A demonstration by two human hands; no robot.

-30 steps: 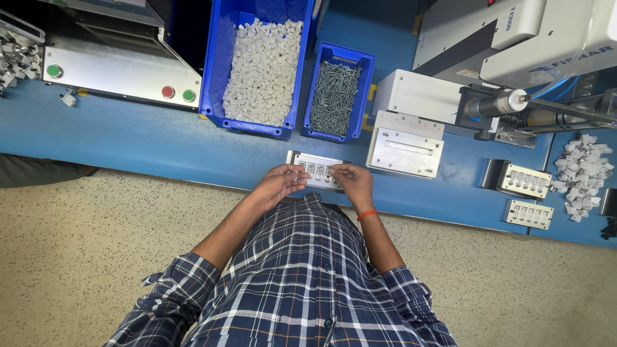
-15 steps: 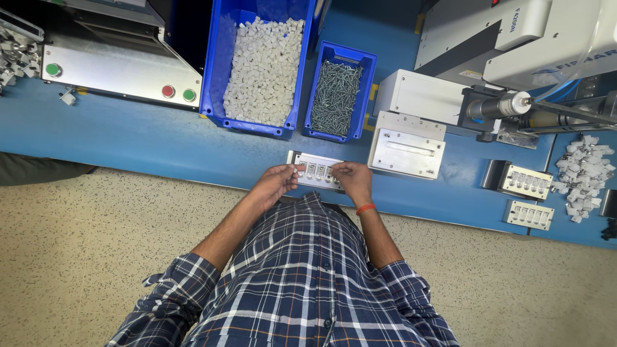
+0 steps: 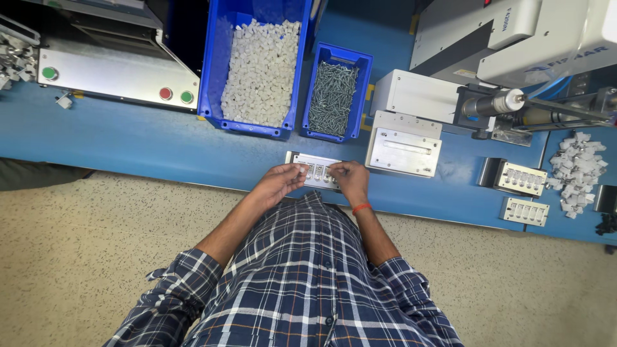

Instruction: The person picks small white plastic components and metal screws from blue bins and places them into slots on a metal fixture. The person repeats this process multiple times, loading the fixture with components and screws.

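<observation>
A small metal fixture tray (image 3: 313, 168) with a row of white plastic parts lies at the near edge of the blue workbench (image 3: 141, 141). My left hand (image 3: 278, 183) rests on its left part, fingers pinched over the slots. My right hand (image 3: 349, 180), with an orange band at the wrist, presses on its right part with curled fingers. Whether either hand pinches a loose part is hidden by the fingers.
Behind the tray stand a large blue bin of white plastic pieces (image 3: 260, 67) and a smaller blue bin of screws (image 3: 333, 96). A grey machine block (image 3: 403, 142) sits right of the hands. Two more loaded fixtures (image 3: 522, 178) and a pile of white parts (image 3: 577, 170) lie far right. A control box with buttons (image 3: 116, 80) is at left.
Both hands stay on the fixture tray; the fingers have shifted slightly along the row of parts. Nothing else has moved.
</observation>
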